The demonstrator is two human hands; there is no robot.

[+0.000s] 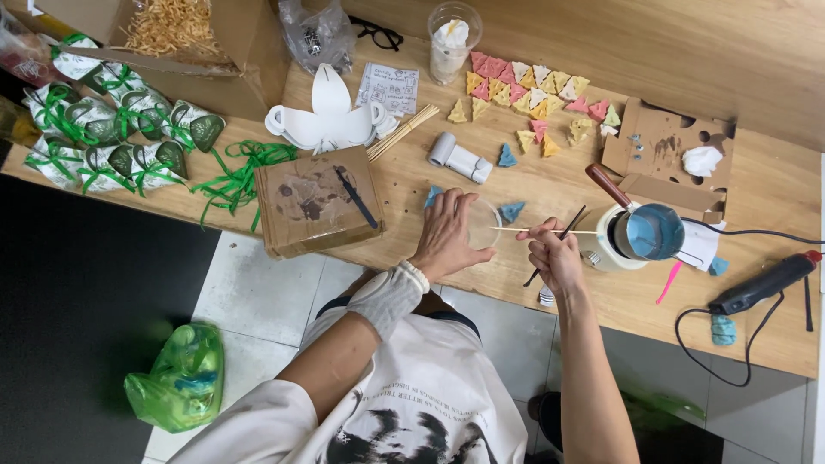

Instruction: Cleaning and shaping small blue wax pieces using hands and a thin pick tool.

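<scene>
My left hand (pixel 447 236) fingers spread on a clear cup (pixel 483 225), right hand (pixel 554 249) fingers pinching a stick (pixel 516 229) across it, wax pot (pixel 640 234) just right, on the bench (pixel 533 185)

A wooden table (pixel 550 176) bears coloured wax triangles (pixel 528 90), a cardboard box (pixel 316 199) (stained) and a glue gun (pixel 765 282).

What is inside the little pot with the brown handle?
The pot holds smooth blue liquid nearly to its rim. The liquid covers the bottom, so nothing beneath it shows. The right hand holds a thin stick beside it.
</scene>
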